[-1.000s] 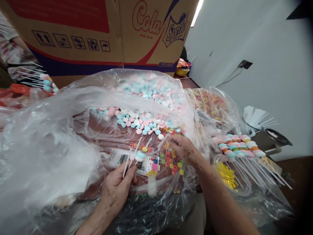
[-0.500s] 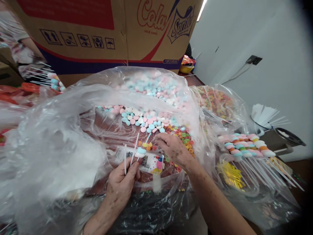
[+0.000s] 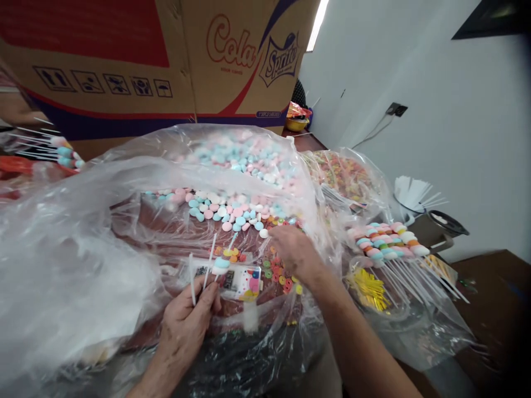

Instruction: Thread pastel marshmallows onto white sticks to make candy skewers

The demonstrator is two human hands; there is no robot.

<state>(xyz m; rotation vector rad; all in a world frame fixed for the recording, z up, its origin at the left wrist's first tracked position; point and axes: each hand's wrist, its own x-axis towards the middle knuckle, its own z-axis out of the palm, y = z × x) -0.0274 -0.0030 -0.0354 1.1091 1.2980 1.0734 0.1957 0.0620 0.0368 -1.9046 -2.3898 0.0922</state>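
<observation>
Gripping slim white sticks in the left hand, one topped by rounded blue-and-white candies, right hand right beside a round white candy, its hold unclear.

The right hand has shifted from in front of a white candy to its right.

Matt candies, glossy plastic bag

Passable gap over film-covered bench, between pastel candies and left hand. Carton walls off far side; bulging plastic blocks left; candy skewers crowd right.
</observation>
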